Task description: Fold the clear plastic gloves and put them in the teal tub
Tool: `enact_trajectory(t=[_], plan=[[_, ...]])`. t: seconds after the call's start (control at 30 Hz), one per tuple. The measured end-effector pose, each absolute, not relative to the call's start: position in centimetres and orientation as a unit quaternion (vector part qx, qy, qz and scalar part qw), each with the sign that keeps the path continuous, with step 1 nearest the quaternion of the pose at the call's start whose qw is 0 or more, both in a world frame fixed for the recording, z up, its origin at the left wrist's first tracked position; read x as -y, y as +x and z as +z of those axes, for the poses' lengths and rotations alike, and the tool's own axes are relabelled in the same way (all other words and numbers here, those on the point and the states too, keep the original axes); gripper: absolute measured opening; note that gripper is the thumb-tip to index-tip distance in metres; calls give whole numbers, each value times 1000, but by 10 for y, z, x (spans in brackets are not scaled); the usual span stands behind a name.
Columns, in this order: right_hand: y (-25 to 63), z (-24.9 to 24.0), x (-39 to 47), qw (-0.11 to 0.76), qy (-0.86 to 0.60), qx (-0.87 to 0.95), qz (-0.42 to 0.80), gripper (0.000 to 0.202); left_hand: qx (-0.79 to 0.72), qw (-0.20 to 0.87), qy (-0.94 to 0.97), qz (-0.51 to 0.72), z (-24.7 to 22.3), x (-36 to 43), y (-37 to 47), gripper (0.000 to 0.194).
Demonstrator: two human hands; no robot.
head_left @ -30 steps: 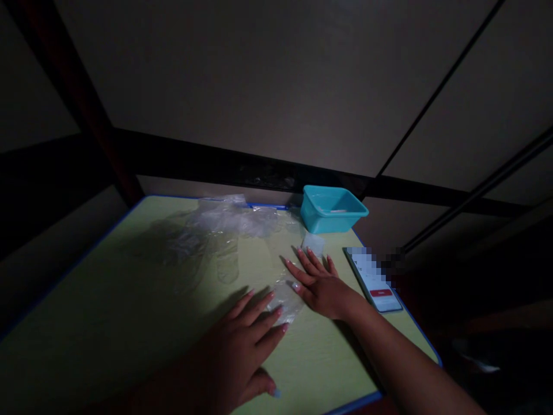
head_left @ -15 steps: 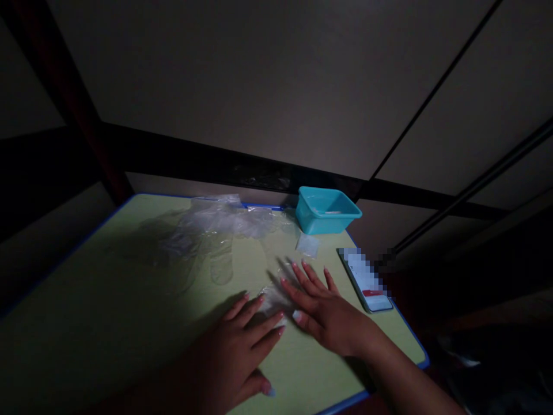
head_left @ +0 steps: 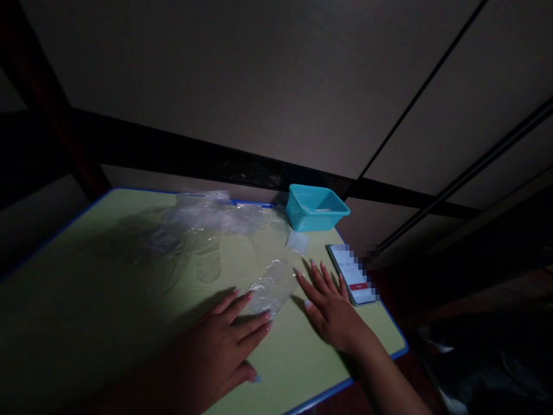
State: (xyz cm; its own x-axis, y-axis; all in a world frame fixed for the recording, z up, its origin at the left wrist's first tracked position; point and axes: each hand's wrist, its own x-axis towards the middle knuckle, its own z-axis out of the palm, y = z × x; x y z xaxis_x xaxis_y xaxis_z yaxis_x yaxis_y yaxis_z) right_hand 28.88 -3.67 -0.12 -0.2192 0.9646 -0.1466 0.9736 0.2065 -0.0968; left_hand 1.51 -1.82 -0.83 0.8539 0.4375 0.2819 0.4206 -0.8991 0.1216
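Note:
A crumpled clear plastic piece (head_left: 273,286) lies on the light green table between my hands. My left hand (head_left: 228,346) has its fingers spread, with fingertips at the lower left edge of that plastic. To the right, my right hand (head_left: 330,308) is spread too, its index fingertip close to the plastic's right side, holding nothing. Behind them a heap of thin clear plastic (head_left: 207,216) spreads across the back of the table; a flat, rounded strip hangs forward from it. A small whitish square packet (head_left: 297,242) lies in front of the turquoise basket (head_left: 317,216).
A phone (head_left: 352,276) with a lit screen, partly pixelated, lies near the table's right edge. The table (head_left: 302,369) has a blue rim and stands against a dark-banded panel wall. Dark cloth-like shapes show at the lower right.
My right hand has moved right, off the clear plastic, which now shows more fully. The whole view has shifted, so the table and basket appear slightly further left.

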Motion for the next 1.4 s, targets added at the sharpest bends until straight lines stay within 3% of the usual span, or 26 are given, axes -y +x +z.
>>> enact_trajectory(t=[0.27,0.67,1.0,1.23,1.4], plan=[[287,-1,36,26,656,-750,-82,57,-232,-14,960,158,-15,17,19,42],[285,-4,37,13,667,-741,-79,55,-263,4,959,108,-13,15,16,53],[287,-7,37,-6,667,-741,-68,54,-272,3,956,111,-16,14,16,50],[279,-6,43,-63,551,-829,-72,57,-253,-20,958,133,-18,13,15,49],[270,-1,46,-52,476,-873,-95,59,-242,-33,957,158,-20,12,14,49]])
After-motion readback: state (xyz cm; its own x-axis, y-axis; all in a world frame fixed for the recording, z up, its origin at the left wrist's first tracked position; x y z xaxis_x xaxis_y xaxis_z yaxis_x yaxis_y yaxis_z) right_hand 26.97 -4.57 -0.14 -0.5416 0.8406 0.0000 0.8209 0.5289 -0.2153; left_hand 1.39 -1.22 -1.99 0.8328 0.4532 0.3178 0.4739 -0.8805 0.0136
